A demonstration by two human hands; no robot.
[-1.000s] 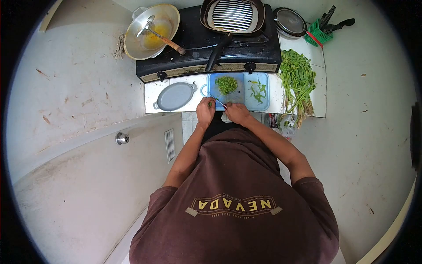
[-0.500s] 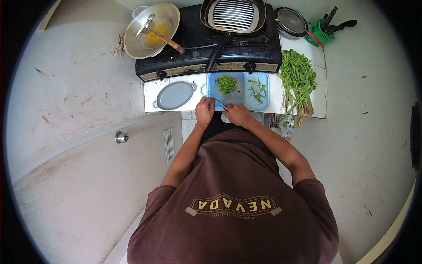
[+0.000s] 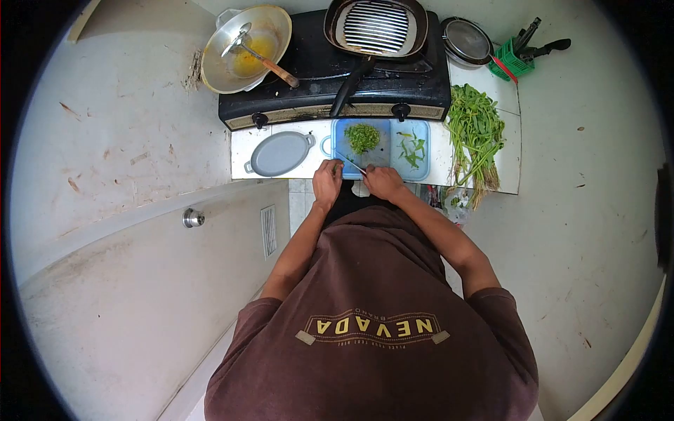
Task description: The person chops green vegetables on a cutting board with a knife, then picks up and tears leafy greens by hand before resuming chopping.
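Note:
My right hand [image 3: 383,183] is closed around the handle of a knife [image 3: 352,163], its thin blade slanting up and left over the front of a blue cutting board [image 3: 383,156]. My left hand [image 3: 327,183] has its fingers curled together at the board's front left edge, close to the blade; what they hold is too small to make out. On the board's darker left part lies a pile of finely chopped greens [image 3: 362,139]. Several loose leaves [image 3: 411,148] are scattered on its lighter right part.
Left of the board sits a grey oval dish [image 3: 281,154]. Leafy greens with roots [image 3: 477,130] lie on the right. Behind, a black stove [image 3: 309,84] bears a wok [image 3: 213,64] with a spatula [image 3: 270,64] and a grill pan [image 3: 341,24]. A strainer [image 3: 467,38] and green knife basket [image 3: 512,59] stand back right.
The knife and both hands have shifted only slightly. The whole view has moved a little as the head moved. The chopped pile looks the same.

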